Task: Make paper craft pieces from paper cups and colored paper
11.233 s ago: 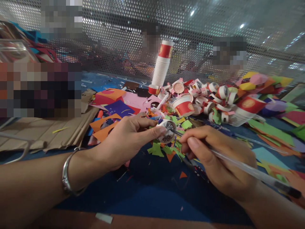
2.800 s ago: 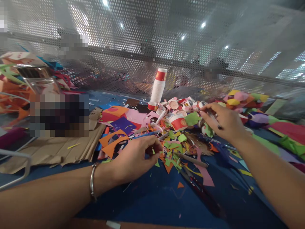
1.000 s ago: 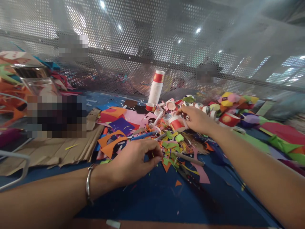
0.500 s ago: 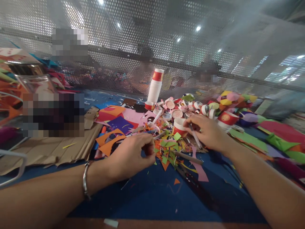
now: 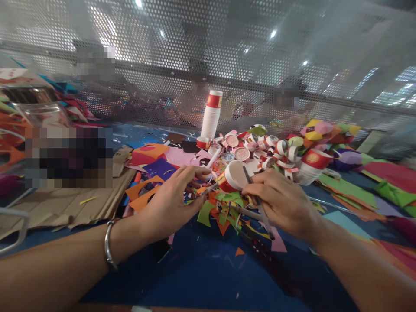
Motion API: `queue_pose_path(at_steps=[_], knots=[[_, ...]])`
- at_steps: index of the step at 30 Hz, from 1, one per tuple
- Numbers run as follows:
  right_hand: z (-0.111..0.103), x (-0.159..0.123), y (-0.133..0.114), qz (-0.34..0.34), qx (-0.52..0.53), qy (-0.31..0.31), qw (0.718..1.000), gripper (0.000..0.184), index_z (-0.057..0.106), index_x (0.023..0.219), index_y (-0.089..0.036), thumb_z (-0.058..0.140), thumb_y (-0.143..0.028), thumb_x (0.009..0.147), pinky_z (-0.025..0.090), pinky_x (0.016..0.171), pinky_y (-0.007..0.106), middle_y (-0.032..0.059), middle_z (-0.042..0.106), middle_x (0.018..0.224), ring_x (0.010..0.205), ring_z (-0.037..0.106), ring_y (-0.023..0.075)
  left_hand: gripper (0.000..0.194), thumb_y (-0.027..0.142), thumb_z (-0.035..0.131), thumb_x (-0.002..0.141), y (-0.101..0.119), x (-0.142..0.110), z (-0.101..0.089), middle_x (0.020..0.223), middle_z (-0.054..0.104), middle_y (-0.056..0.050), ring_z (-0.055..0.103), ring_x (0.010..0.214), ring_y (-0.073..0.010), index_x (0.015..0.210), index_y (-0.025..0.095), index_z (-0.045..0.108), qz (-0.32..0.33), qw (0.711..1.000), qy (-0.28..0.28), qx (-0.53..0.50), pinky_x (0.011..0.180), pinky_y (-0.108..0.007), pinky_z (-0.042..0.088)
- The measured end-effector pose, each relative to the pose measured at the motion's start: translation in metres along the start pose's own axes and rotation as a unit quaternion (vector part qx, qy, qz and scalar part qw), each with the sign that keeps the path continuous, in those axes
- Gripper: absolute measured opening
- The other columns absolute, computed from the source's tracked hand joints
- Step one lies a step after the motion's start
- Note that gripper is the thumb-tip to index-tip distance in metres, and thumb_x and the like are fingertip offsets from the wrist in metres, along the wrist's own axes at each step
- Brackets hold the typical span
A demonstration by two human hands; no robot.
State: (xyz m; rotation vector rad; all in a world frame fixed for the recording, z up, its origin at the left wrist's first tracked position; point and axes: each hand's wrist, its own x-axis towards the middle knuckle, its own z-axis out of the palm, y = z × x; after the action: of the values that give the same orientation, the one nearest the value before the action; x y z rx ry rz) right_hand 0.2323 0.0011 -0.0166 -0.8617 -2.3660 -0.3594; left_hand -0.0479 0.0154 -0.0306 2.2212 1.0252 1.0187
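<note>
My right hand (image 5: 279,201) is closed around a slim dark pen-like stick (image 5: 264,216), which slants past the fingers. Just left of those fingers, a red-and-white paper cup (image 5: 227,177) lies tipped, its mouth facing right. Whether the right fingertips touch the cup's rim I cannot tell. My left hand (image 5: 173,203), with a silver bangle on the wrist, has its fingers apart and nothing visible in them, close to the cup's base. Below the cup spreads a heap of green, orange and yellow paper scraps (image 5: 227,203).
Behind stands a tall stack of paper cups (image 5: 211,115), beside a pile of cut cup bottoms (image 5: 242,154). Flattened cardboard (image 5: 97,203) lies left, near a clear jar (image 5: 39,108). A shorter cup stack (image 5: 313,164) and coloured paper (image 5: 347,195) are at the right. Perforated metal panelling (image 5: 156,86) rises behind.
The cup has gone from upright to tipped and moved left. My left hand has opened from a closed, curled shape. My right hand has shifted slightly nearer with the stick still in it.
</note>
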Motion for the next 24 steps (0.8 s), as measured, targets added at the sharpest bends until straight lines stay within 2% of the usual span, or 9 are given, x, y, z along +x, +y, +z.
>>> queue_pose_path(at_steps=[3, 6, 9, 12, 16, 17, 19, 22, 24], knots=[[-0.003, 0.000, 0.015, 0.029, -0.024, 0.016, 0.999, 0.036, 0.068, 0.107, -0.031, 0.050, -0.005, 0.090, 0.055, 0.084, 0.050, 0.0091, 0.069, 0.097, 0.094, 0.067, 0.0298, 0.018, 0.020, 0.060, 0.090, -0.003, 0.000, -0.001, 0.108, 0.067, -0.006, 0.064, 0.097, -0.0181, 0.107, 0.020, 0.064, 0.008, 0.999, -0.017, 0.037, 0.087, -0.037, 0.055], [-0.008, 0.000, 0.032, 0.076, -0.045, 0.043, 0.995, 0.027, 0.066, 0.105, -0.029, 0.053, -0.009, 0.092, 0.055, 0.087, 0.051, 0.0101, 0.068, 0.099, 0.097, 0.067, 0.0316, 0.009, 0.021, 0.058, 0.092, -0.001, -0.003, -0.001, 0.100, 0.068, -0.005, 0.062, 0.103, -0.0208, 0.094, 0.020, 0.067, 0.050, 0.995, -0.066, 0.062, 0.092, -0.040, 0.052], [-0.015, 0.000, 0.043, 0.104, -0.067, 0.040, 0.992, 0.019, 0.063, 0.101, -0.027, 0.052, -0.013, 0.094, 0.055, 0.082, 0.048, 0.0094, 0.067, 0.095, 0.093, 0.067, 0.0303, 0.015, 0.013, 0.055, 0.091, 0.007, -0.008, -0.001, 0.098, 0.068, -0.004, 0.063, 0.097, -0.0188, 0.096, 0.020, 0.067, 0.089, 0.988, -0.102, 0.073, 0.088, -0.038, 0.052], [-0.028, -0.003, 0.052, 0.112, -0.134, 0.055, 0.983, 0.014, 0.061, 0.101, -0.027, 0.053, -0.017, 0.094, 0.055, 0.081, 0.044, 0.0081, 0.067, 0.095, 0.093, 0.067, 0.0293, 0.015, 0.013, 0.053, 0.093, 0.015, -0.012, -0.002, 0.098, 0.068, -0.004, 0.062, 0.095, -0.0187, 0.097, 0.019, 0.065, 0.135, 0.979, -0.130, 0.085, 0.083, -0.036, 0.051], [-0.057, -0.009, 0.079, 0.133, -0.181, 0.082, 0.971, 0.014, 0.064, 0.097, -0.027, 0.055, -0.019, 0.089, 0.052, 0.079, 0.046, 0.0109, 0.068, 0.094, 0.093, 0.066, 0.0329, 0.013, 0.015, 0.053, 0.095, 0.020, -0.014, -0.001, 0.092, 0.066, -0.004, 0.058, 0.087, -0.0182, 0.088, 0.018, 0.063, 0.157, 0.971, -0.143, 0.112, 0.075, -0.034, 0.048], [-0.066, -0.011, 0.089, 0.145, -0.208, 0.089, 0.963, 0.013, 0.064, 0.095, -0.027, 0.057, -0.021, 0.086, 0.051, 0.073, 0.044, 0.0101, 0.067, 0.091, 0.085, 0.066, 0.0312, 0.012, 0.015, 0.053, 0.095, 0.020, -0.015, -0.001, 0.091, 0.066, -0.004, 0.057, 0.085, -0.0177, 0.086, 0.018, 0.062, 0.159, 0.971, -0.141, 0.112, 0.074, -0.034, 0.047], [-0.084, -0.016, 0.108, 0.189, -0.234, 0.092, 0.949, 0.013, 0.066, 0.093, -0.027, 0.062, -0.022, 0.081, 0.048, 0.064, 0.039, 0.0077, 0.067, 0.086, 0.069, 0.062, 0.0253, 0.011, 0.015, 0.054, 0.094, 0.019, -0.015, 0.000, 0.090, 0.065, -0.003, 0.056, 0.084, -0.0168, 0.086, 0.018, 0.060, 0.163, 0.971, -0.136, 0.109, 0.073, -0.033, 0.047], [-0.103, -0.027, 0.131, 0.244, -0.268, 0.097, 0.927, 0.015, 0.068, 0.089, -0.026, 0.068, -0.021, 0.076, 0.046, 0.064, 0.037, 0.0063, 0.066, 0.079, 0.067, 0.060, 0.0231, 0.010, 0.016, 0.055, 0.095, 0.018, -0.016, 0.002, 0.091, 0.065, -0.003, 0.055, 0.083, -0.0162, 0.086, 0.018, 0.059, 0.165, 0.972, -0.133, 0.105, 0.073, -0.033, 0.047], [-0.109, -0.034, 0.144, 0.302, -0.239, 0.141, 0.912, 0.015, 0.069, 0.090, -0.026, 0.071, -0.022, 0.075, 0.044, 0.058, 0.035, 0.0041, 0.063, 0.072, 0.060, 0.058, 0.0200, 0.010, 0.016, 0.055, 0.095, 0.018, -0.016, 0.002, 0.091, 0.066, -0.002, 0.056, 0.083, -0.0161, 0.086, 0.019, 0.058, 0.163, 0.972, -0.135, 0.101, 0.074, -0.033, 0.047]])
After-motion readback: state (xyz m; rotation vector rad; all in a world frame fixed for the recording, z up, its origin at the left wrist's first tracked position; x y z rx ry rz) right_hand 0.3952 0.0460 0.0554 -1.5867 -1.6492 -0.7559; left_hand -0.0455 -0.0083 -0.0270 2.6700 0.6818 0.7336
